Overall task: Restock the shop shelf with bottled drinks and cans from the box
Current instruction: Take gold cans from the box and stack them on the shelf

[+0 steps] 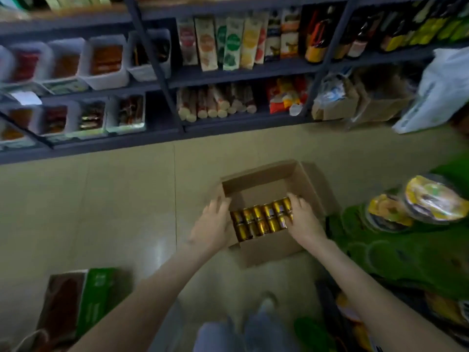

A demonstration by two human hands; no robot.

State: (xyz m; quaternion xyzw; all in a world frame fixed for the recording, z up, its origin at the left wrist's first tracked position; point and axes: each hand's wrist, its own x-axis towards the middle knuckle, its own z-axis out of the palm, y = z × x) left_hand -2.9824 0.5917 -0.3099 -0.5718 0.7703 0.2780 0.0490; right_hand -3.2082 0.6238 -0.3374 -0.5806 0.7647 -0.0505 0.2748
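Note:
An open cardboard box sits on the tiled floor below me. Several gold cans lie in rows in its near half; the far half shows bare cardboard. My left hand rests with spread fingers on the box's left wall, beside the cans. My right hand lies on the right end of the can row, fingers curled over the outermost can. Whether it grips that can is unclear. The dark metal shop shelf stands beyond the box, with bottles on its upper right level.
White bins of snacks fill the shelf's left part, cartons and rolls its middle. A green and brown box lies on the floor at lower left. Green packs and yellow-lidded tubs crowd the right. A white bag hangs at upper right.

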